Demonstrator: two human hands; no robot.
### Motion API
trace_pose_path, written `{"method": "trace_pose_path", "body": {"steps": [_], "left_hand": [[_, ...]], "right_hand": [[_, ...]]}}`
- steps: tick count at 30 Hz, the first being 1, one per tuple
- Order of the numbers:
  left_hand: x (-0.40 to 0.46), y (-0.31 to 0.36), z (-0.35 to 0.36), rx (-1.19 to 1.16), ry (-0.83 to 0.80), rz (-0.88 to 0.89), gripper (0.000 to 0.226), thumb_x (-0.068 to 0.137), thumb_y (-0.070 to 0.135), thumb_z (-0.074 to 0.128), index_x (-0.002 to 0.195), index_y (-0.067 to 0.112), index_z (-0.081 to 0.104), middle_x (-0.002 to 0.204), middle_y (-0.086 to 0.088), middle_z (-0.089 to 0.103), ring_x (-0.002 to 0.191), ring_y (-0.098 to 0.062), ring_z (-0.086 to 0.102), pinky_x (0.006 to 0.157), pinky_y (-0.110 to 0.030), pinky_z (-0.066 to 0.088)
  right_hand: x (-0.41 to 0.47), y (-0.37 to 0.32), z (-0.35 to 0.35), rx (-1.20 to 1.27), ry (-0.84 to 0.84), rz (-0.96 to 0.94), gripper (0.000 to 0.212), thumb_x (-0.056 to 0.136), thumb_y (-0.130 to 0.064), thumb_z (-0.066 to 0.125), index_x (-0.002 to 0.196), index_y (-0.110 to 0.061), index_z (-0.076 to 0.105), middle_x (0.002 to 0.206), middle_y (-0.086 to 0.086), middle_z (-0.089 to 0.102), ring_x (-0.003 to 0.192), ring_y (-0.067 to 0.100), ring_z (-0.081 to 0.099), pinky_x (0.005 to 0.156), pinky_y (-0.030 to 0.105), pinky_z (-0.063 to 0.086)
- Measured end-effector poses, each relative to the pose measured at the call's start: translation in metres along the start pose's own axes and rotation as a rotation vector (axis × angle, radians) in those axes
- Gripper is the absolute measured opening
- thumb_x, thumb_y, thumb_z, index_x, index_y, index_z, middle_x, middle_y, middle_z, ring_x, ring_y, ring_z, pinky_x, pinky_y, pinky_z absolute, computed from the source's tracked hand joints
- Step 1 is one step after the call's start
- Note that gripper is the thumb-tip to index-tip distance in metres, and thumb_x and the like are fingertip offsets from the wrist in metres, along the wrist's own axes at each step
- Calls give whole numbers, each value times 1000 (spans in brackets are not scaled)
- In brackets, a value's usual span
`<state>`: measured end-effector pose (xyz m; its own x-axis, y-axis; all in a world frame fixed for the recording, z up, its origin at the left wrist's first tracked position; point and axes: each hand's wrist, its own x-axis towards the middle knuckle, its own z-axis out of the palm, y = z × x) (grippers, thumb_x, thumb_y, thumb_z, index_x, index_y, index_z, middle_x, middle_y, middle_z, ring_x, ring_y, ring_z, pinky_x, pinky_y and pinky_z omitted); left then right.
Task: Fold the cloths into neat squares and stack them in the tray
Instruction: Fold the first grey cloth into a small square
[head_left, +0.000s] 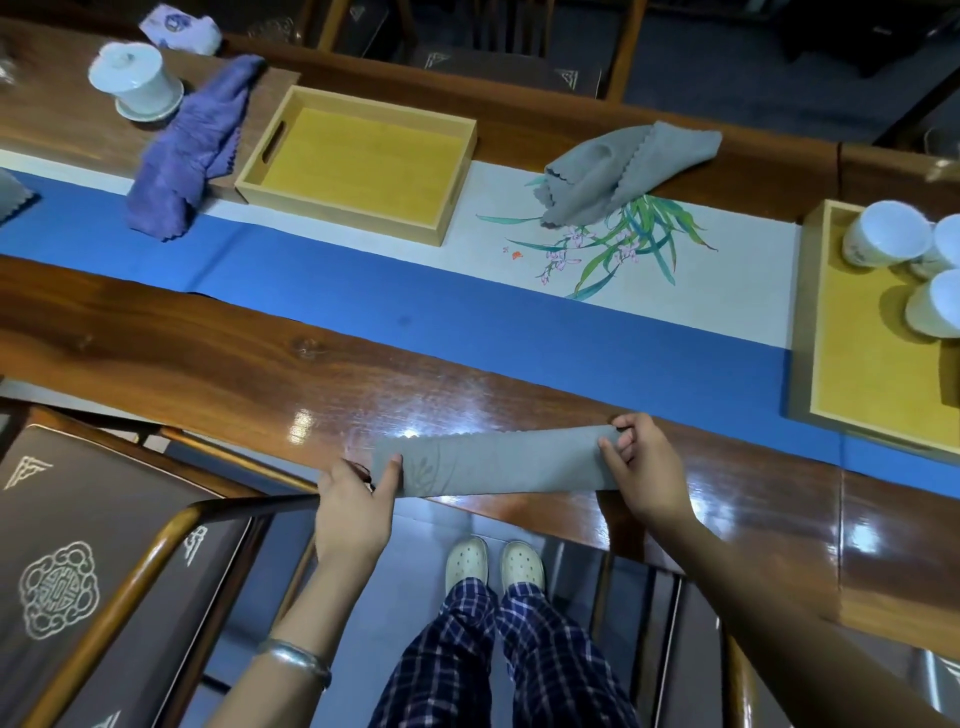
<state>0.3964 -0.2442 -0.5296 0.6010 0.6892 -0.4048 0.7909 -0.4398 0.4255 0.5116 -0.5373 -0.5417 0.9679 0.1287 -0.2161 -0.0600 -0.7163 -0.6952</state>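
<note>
Only just begun: at lower centre the left hand (358, 499) and right hand (641, 467) have their fingers (613, 451) closed on the ends of a grey cloth (493, 462) folded to a strip. The tray (441, 208), upper centre, is empty; a purple cloth (192, 150) and another grey cloth (623, 166) lie unfolded on the glossy wooden table (208, 374) with its blue runner (415, 306).

A tea room: a long polished wooden table (311, 384), painted runner (623, 270), lidded cup (132, 78), teacups (885, 234), carved chairs (93, 545).

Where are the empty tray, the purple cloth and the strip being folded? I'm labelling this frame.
empty tray (304, 200), head view, near wall.
purple cloth (192, 140), head view, its middle.
strip (498, 462), head view, middle, between both hands.
</note>
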Motion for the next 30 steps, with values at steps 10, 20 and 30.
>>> {"method": "trace_pose_path", "body": {"steps": [10,20,30], "left_hand": [[5,-34,2,-844,-298,-273,42,82,24,72,53,23,42,50,5,47,59,-12,60,64,-20,52],[-12,-22,-4,-805,-175,-194,25,84,18,71,65,12,55,62,-4,52,67,-22,51,68,-28,54],[-49,67,-27,-658,-189,391,24,84,5,69,78,17,49,71,-6,46,67,-14,46,62,-17,43]], "right_hand": [[-16,-3,3,2,64,-53,29,91,-19,57,115,-4,51,100,8,50,90,16,46,81,27,39],[-47,11,-3,-61,71,42,25,90,-24,61,108,-7,59,89,2,52,82,19,52,70,26,37],[-49,7,-6,-26,28,58,21,87,-25,63,101,-10,57,81,2,54,80,17,49,66,26,34]]}}
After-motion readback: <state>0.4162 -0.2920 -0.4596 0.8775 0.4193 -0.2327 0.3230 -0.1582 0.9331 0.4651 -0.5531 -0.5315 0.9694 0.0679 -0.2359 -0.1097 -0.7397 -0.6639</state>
